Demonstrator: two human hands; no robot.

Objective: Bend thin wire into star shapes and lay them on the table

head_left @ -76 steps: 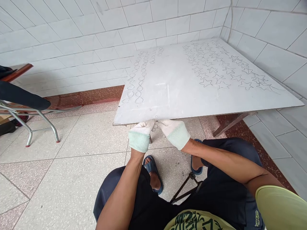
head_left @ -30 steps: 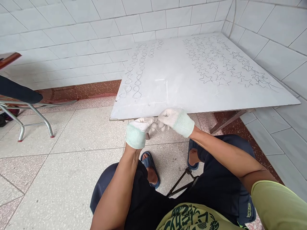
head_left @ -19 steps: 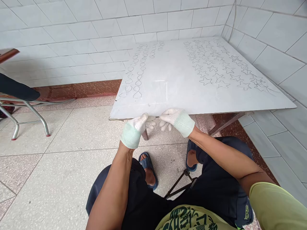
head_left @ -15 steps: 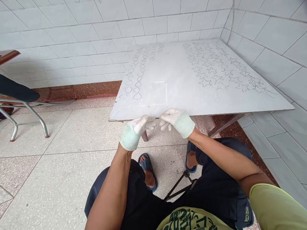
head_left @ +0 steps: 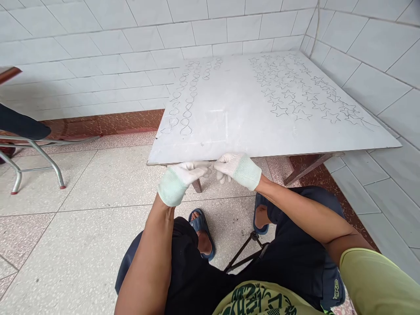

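Both hands wear white knit gloves with pale green cuffs and meet at the near edge of the white tabletop. My left hand is closed in a pinch. Fingertips of my right hand are pressed together just beside it. Between them is a thin wire, mostly hidden by the gloves now. Figure-eight wire shapes lie in rows along the left side of the tabletop. Toward the right lie rows of star-shaped wire pieces, some overlapping.
White tiled walls meet behind and to the right of the table. A folding stool with metal legs stands at left, with another person's dark-clothed leg by it. A black tripod leg stands between my knees.
My left hand has turned, its thumb now lying flat toward the right hand. The right hand has shifted slightly left. The wire seen between them earlier is now mostly covered.
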